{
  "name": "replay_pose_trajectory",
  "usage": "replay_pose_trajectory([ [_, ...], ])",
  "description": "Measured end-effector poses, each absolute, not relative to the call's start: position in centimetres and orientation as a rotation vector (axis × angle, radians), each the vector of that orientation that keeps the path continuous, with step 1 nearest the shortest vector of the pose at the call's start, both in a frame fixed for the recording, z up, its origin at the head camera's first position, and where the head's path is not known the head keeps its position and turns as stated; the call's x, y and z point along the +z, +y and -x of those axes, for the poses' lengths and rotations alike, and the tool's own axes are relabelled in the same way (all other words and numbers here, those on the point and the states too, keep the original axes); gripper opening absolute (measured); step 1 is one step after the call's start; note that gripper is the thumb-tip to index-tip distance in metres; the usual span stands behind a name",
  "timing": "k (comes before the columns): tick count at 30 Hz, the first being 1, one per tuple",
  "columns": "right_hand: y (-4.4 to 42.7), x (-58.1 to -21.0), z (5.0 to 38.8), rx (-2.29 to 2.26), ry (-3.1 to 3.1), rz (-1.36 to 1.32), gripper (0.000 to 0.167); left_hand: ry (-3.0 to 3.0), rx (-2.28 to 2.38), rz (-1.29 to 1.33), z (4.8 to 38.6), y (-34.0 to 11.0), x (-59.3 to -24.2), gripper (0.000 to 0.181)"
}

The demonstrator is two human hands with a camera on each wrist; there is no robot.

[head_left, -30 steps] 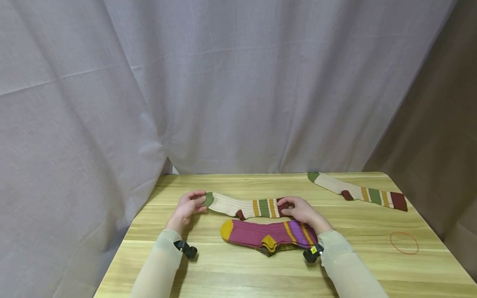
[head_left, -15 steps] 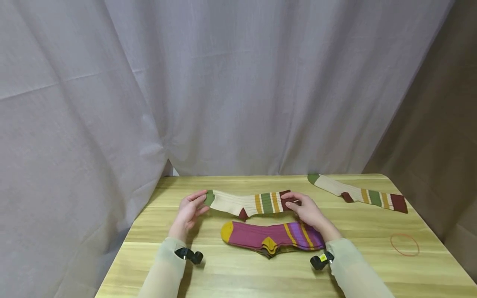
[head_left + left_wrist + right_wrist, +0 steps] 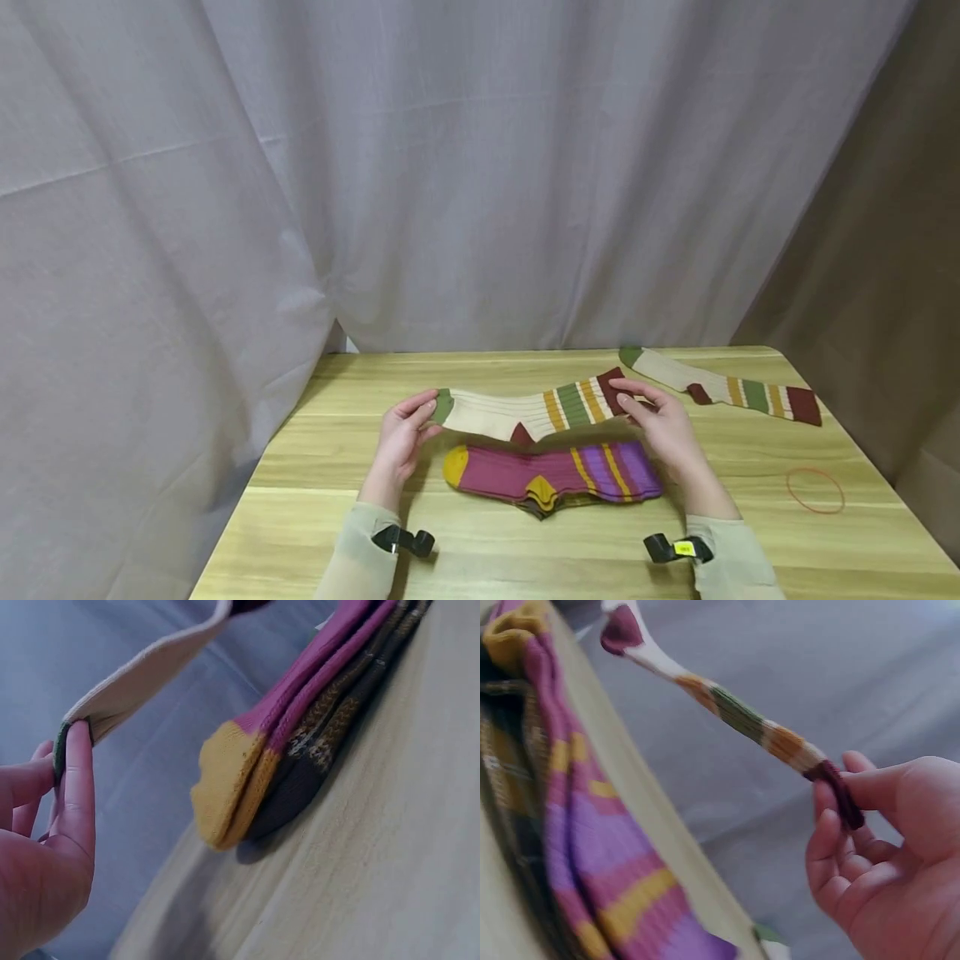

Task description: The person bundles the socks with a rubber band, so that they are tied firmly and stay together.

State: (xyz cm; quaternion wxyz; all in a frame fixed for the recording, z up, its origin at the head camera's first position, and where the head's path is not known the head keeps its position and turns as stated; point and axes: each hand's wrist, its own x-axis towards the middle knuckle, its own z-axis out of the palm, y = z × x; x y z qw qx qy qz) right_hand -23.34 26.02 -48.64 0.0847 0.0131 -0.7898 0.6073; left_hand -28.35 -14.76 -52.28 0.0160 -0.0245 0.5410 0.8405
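Observation:
A cream ribbed sock (image 3: 495,414) with a green toe, dark red heel and striped cuff is stretched between both hands, raised off the table. My left hand (image 3: 401,437) pinches its green toe between thumb and fingers. At the other end my right hand (image 3: 667,425) pinches the dark red cuff (image 3: 838,791). Below the sock lies a stack of socks: magenta socks (image 3: 502,472) with yellow toes and purple stripes on top. Underneath them, dark brown patterned socks (image 3: 300,776) show in the left wrist view.
A matching cream sock (image 3: 667,369) lies flat at the table's back right. A thin red loop (image 3: 815,490), like a rubber band, lies on the right side of the wooden table (image 3: 480,550). Grey curtains (image 3: 480,183) hang behind and at the sides.
Both hands have lifted the cream sock off the table and carried it to the right. Its cuff end has risen higher than its toe. The stacked socks stay in place.

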Motion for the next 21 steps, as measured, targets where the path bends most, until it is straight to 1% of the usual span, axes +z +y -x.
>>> replay_pose_trajectory([
  [2,26.9,-48.2,22.8,1.760,-2.400,-0.080,0.041,1.749,2.575,0.039,28.0,-14.7,-52.0,0.021],
  [10,28.8,-46.4,21.2,1.568,-2.568,-0.196,0.037,1.907,2.397,-0.023,26.5,-14.6,-50.8,0.028],
  [14,29.2,-45.9,20.7,1.560,-2.633,-0.234,0.037,1.941,2.328,-0.038,26.1,-15.0,-50.3,0.027],
  [21,30.0,-45.4,20.2,1.521,-2.726,-0.249,0.037,2.000,2.181,-0.155,25.8,-15.7,-49.7,0.027],
])
